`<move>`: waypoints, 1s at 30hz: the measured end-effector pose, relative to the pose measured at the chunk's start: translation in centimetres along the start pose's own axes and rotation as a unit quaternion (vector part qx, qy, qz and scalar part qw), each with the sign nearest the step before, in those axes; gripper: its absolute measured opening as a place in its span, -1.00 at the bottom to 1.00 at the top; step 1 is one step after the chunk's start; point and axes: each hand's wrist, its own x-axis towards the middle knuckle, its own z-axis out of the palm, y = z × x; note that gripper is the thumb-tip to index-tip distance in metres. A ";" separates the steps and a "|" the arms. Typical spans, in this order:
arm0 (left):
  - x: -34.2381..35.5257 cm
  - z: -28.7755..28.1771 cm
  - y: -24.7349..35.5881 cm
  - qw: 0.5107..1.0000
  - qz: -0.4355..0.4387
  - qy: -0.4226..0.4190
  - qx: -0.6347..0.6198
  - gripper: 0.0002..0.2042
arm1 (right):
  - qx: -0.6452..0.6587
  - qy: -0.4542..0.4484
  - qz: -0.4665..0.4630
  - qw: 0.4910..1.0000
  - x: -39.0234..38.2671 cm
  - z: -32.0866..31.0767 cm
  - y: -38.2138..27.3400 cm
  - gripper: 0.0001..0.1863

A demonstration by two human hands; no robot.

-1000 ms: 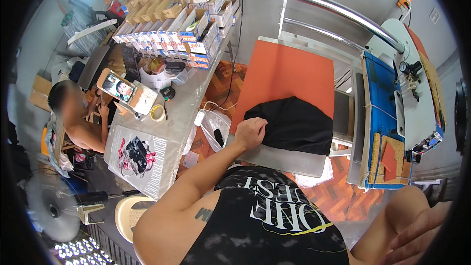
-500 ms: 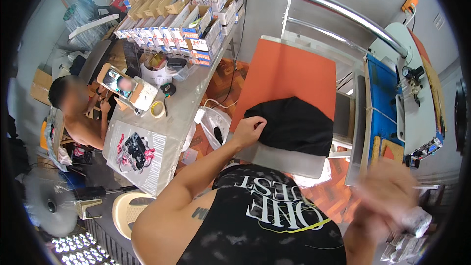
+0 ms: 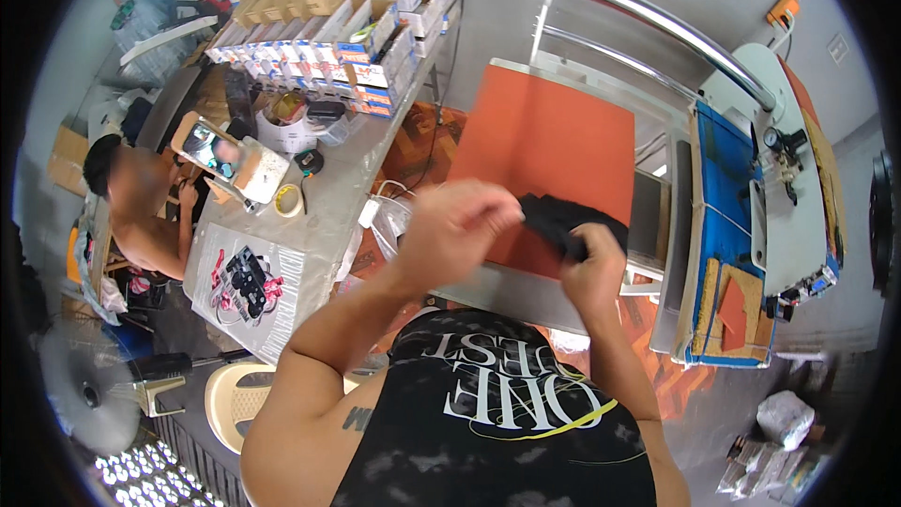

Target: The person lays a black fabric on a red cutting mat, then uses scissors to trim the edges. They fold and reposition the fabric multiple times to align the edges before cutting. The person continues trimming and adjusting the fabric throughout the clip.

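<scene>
Work as a whole: we judge the handling to be partway through; the black cloth (image 3: 563,218) is taken up and bunched, while laying it out flat or letting go of it is not yet done. We cannot tell how many steps remain.
Grey table: on our left, the long table (image 3: 343,169) has a smooth, dull top and bears rows of open cardboard boxes (image 3: 319,38), narrow and upright, with stacked ones at the right end.
Orange-red pad: in front of us, the flat pad (image 3: 563,131) is matte, roughly rectangular, with a pale grey surface showing along its near edge.
Blue slab: to the right, the long slab (image 3: 725,169) looks glossy, with cord around it.
Metal bars: beyond the pad, the thicker bar (image 3: 657,22) is round and polished.
Black cloth: over the near right part of the pad, soft, matte and crumpled, between our hands.
Right hand: our right hand (image 3: 596,268) is curled closed, gripping the cloth's near edge.
Left hand: our left hand (image 3: 465,225) has its fingers bent, the tips drawn together at the cloth's left end; blur keeps us from telling whether they pinch it.
Tape roll: ring-shaped and yellowish, the roll (image 3: 279,199) lies on the table.
</scene>
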 end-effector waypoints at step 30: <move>15.0 -11.4 -5.8 0.977 -0.098 0.123 -0.142 -0.79 | -0.143 0.074 0.139 0.977 14.5 -18.8 10.1 -0.84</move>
